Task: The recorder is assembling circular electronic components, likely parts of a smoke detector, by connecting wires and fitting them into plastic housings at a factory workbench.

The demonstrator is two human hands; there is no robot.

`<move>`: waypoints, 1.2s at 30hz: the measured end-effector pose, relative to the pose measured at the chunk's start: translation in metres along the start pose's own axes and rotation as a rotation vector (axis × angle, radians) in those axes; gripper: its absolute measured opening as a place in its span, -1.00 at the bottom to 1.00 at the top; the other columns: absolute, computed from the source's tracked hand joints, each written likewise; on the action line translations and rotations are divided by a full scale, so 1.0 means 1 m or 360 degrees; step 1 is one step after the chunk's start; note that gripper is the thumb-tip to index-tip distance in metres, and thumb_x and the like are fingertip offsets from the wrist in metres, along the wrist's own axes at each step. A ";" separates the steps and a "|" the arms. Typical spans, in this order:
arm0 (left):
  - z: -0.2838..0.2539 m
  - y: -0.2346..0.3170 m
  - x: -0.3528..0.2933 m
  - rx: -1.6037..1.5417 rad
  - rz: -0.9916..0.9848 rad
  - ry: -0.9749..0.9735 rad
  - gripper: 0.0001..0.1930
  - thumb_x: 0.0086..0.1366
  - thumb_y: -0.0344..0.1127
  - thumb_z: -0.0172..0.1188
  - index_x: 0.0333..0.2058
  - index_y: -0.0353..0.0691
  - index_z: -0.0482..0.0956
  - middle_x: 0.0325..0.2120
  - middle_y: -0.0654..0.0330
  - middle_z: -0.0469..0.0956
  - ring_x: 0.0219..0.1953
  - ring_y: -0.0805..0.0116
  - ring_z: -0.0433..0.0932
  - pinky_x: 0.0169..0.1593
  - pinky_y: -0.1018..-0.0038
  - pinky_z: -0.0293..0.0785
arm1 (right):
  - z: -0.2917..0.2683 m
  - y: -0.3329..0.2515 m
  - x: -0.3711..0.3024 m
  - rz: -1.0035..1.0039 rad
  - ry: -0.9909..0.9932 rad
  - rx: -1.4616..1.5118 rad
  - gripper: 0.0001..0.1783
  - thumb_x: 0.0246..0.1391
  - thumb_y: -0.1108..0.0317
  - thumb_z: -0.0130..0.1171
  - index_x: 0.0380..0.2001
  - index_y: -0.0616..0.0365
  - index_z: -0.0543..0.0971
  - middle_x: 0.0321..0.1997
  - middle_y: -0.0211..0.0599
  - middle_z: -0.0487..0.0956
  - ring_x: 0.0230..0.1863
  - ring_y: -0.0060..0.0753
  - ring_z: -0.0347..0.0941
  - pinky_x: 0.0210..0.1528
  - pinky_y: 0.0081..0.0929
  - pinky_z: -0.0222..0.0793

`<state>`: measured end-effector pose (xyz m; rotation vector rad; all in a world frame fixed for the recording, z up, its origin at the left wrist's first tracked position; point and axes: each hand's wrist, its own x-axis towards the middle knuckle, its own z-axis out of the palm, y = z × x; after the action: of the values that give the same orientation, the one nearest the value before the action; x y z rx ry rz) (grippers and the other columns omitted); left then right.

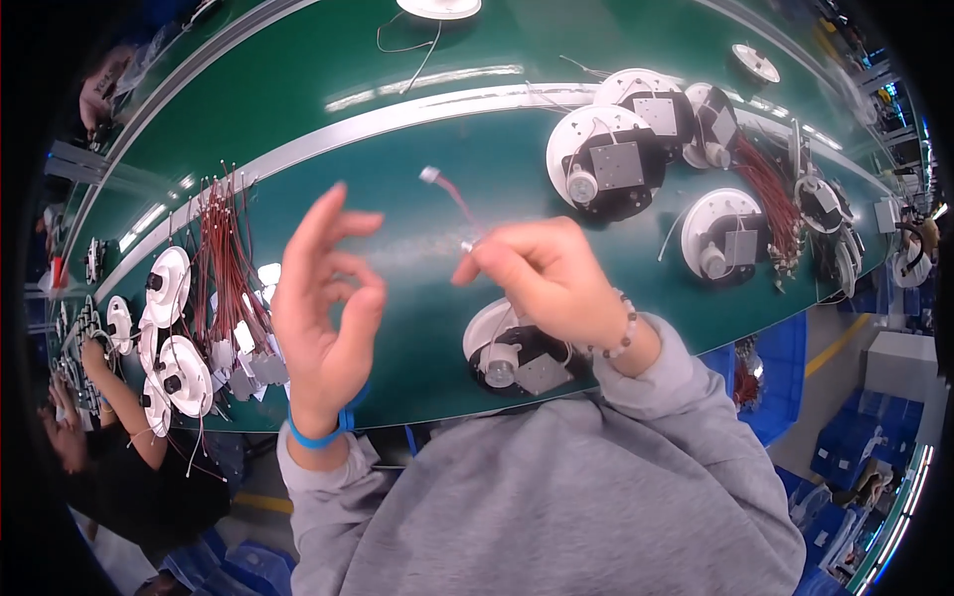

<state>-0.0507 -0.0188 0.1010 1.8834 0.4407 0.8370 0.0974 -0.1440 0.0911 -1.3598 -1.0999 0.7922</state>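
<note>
My right hand (pixel 547 273), with a beaded bracelet at its wrist, pinches a short red-and-white wire lead (pixel 455 196) at one end. The lead's other end carries a small white connector (pixel 429 175) and sticks up over the green tabletop (pixel 417 318). My left hand (pixel 333 308) is raised to the left, fingers apart and holding nothing, with a blue band round the wrist. Below my right hand lies a round white-and-black unit (pixel 532 373) with a clear cylindrical part and a metal plate; the hand partly covers it.
Several similar round units (pixel 608 164) lie at the upper right, beside a bundle of red wires (pixel 765 189). To the left are another wire bundle (pixel 224 253) and white round housings (pixel 186 372). A metal rail (pixel 397 111) crosses behind. A co-worker's arm (pixel 124 397) reaches in at far left.
</note>
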 end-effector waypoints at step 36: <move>0.048 -0.014 0.047 -0.0493 0.0329 -0.0643 -0.46 0.10 -0.38 0.09 0.04 -0.38 0.12 -0.23 0.05 0.45 -0.15 0.25 0.43 -0.11 0.45 0.33 | -0.015 -0.014 -0.023 -0.0398 0.0559 -0.0540 -0.92 -0.21 0.63 0.09 -0.54 0.31 0.54 -0.67 -0.30 0.43 -0.64 -0.52 0.33 -0.56 -0.61 0.22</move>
<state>0.0170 -0.0146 0.0923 1.7637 -0.1294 0.5934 0.1012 -0.1722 0.1032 -1.5326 -1.1243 0.1765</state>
